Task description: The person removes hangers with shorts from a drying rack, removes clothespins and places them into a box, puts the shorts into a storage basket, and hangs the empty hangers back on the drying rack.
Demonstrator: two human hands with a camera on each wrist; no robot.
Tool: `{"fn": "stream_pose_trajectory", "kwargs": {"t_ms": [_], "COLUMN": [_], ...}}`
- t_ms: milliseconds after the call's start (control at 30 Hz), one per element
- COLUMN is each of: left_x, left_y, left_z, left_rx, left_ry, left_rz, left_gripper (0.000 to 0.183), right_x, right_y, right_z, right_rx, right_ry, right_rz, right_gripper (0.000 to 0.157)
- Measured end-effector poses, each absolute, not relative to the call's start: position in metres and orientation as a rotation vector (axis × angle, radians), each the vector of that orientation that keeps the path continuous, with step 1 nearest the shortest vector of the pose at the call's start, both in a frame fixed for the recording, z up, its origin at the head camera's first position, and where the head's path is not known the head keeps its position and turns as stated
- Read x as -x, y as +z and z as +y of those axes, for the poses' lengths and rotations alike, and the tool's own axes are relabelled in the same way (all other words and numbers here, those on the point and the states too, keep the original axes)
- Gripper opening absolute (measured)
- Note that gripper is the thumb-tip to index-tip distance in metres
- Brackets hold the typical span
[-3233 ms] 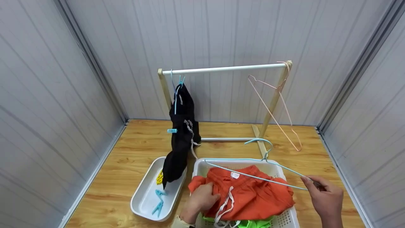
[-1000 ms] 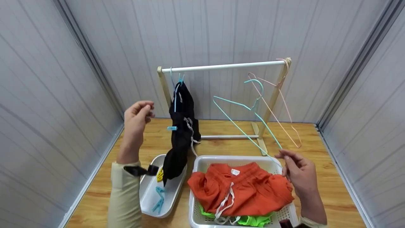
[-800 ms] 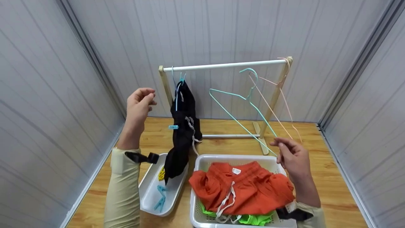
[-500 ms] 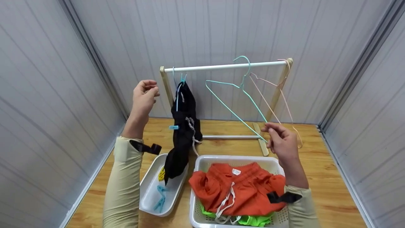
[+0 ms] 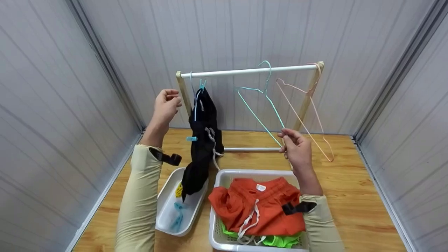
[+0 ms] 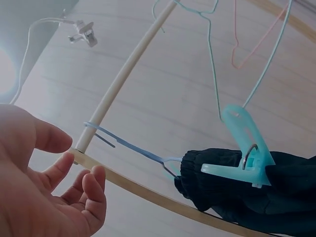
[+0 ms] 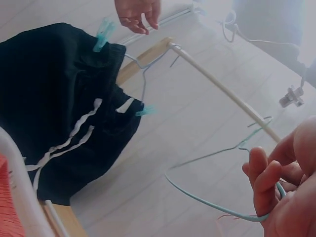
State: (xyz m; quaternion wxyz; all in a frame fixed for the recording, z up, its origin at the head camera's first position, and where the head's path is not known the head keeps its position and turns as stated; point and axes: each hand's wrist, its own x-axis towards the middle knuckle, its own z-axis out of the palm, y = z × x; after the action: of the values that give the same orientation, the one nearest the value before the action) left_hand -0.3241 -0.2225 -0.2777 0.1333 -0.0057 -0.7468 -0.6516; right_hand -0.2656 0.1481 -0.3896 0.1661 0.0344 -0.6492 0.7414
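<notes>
In the head view, the right hand's (image 5: 297, 148) fingers pinched a corner of the green hanger (image 5: 275, 110), its hook at the rail (image 5: 231, 72) above them; a basket (image 5: 259, 171) with an orange garment (image 5: 276, 210) stood below. The left hand's (image 5: 167, 105) loosely curled fingers were beside the black garment (image 5: 201, 150). In the left wrist view, thumb and fingertips stood apart, a blue clip (image 6: 247, 133) rightward. In the right wrist view, fingers curled round the hanger.

3 pale panelled walls (image 5: 231, 35) | wood-grain floor (image 5: 360, 196) | 1 white corded fixture (image 6: 88, 35)
</notes>
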Motion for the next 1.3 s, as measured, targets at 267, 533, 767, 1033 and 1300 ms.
{"fn": "stream_pose_trajectory", "kwargs": {"t_ms": [267,533,767,1033,1300], "left_x": [0.328,0.315,0.312,0.340,0.368], "left_y": [-0.287,-0.314,-0.331,-0.329,-0.321], "left_z": [-0.227,-0.231,-0.240,-0.249,-0.253], "left_rx": [0.019,-0.005,0.002,-0.054,0.076], "left_ry": [-1.925,-1.850,-1.909,-1.936,-1.841], "left_rz": [-2.203,-2.313,-2.385,-2.265,-2.236], "left_gripper": [0.032,0.034,0.034,0.039,0.059], "right_x": [0.264,0.256,0.248,0.246,0.241], "right_y": [-0.409,-0.418,-0.416,-0.412,-0.401], "right_z": [0.137,0.136,0.135,0.131,0.111], "right_rx": [-0.114,-0.092,-0.117,-0.201,-0.266], "right_ry": [2.114,1.820,1.415,1.247,0.882], "right_rz": [-1.944,-2.157,-2.370,-2.501,-2.403], "right_gripper": [0.022,0.016,0.016,0.029,0.031]}}
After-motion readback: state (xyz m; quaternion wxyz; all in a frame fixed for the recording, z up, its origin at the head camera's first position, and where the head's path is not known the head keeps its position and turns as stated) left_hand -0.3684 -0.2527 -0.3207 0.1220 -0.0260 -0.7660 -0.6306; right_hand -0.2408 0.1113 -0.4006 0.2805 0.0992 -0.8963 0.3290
